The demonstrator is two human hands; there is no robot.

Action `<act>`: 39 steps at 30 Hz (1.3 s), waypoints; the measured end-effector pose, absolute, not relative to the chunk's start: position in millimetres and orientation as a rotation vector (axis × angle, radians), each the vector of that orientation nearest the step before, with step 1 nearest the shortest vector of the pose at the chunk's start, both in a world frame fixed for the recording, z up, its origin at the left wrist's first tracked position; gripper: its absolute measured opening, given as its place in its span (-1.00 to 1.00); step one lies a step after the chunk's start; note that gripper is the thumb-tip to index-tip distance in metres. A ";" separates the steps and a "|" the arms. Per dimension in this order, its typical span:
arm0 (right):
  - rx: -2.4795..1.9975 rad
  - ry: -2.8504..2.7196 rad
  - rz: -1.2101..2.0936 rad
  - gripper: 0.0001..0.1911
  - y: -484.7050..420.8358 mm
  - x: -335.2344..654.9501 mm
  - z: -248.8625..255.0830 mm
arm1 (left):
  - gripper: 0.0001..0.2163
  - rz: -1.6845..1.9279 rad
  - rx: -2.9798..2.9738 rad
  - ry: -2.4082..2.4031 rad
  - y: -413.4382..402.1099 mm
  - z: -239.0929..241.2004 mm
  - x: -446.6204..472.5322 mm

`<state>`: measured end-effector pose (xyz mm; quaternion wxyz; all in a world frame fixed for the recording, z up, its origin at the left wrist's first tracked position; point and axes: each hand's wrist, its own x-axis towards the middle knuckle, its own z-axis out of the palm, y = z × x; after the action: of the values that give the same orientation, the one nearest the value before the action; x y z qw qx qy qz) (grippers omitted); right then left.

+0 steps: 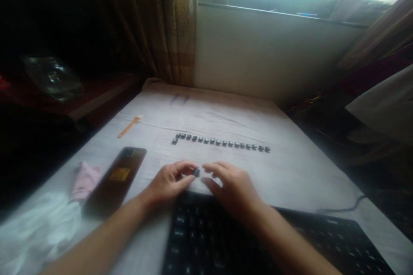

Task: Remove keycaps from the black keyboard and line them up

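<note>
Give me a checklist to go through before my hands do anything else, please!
1. Small dark key pinched in the left hand: ok.
2. Marking on that key readable: cannot tell, it is too small and blurred.
3. Right hand holding nothing: cannot tell, something shiny shows by it.
4. All laid-out keys in one line: not ok, a lone key sits nearer you, at the left end of the long row.
5. Whole keyboard in sight: not ok, your right arm hides part of it.
6. Phone away from the row: ok, it lies off to the left.
</note>
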<state>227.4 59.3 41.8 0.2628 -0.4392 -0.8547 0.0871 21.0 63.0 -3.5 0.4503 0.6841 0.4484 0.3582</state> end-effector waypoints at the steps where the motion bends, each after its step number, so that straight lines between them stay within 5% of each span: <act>1: -1.204 -2.312 0.258 -0.83 63.3 222.7 39.2 | -0.78 0.896 1.691 1.105 63.1 -3.2 21.2; 10: -1.215 -2.400 0.183 -0.93 81.2 210.6 34.7 | -0.81 0.953 1.629 1.138 63.9 -4.1 22.5; 20: -1.537 -2.051 0.633 -0.84 150.2 179.9 30.8 | -0.80 1.209 1.493 1.502 72.7 -4.5 19.3; 39: -1.633 -2.250 0.418 -0.77 163.2 147.8 13.4 | -0.75 1.132 1.640 1.577 73.2 0.8 21.0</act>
<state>147.8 163.2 13.4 0.1642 -0.5730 -0.7895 0.1465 21.0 73.2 0.8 0.2957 0.6165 0.5928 0.4255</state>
